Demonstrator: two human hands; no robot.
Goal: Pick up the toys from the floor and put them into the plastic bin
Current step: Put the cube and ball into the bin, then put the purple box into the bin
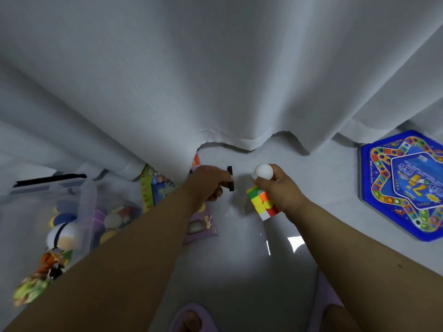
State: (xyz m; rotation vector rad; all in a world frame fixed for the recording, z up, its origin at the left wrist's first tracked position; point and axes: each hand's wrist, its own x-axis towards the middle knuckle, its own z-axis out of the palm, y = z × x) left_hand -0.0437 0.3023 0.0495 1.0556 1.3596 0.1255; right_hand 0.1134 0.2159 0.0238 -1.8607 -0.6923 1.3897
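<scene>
Gripping a smooth white ball (264,171) and blocky cube (262,202), right hand (280,188).

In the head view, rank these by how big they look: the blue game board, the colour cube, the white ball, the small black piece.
Largest to smallest, as they appear:
1. blue game board
2. colour cube
3. white ball
4. small black piece

The cube and ball share the right hand, at a similar distance from the camera, so that comparison is fair.
</scene>
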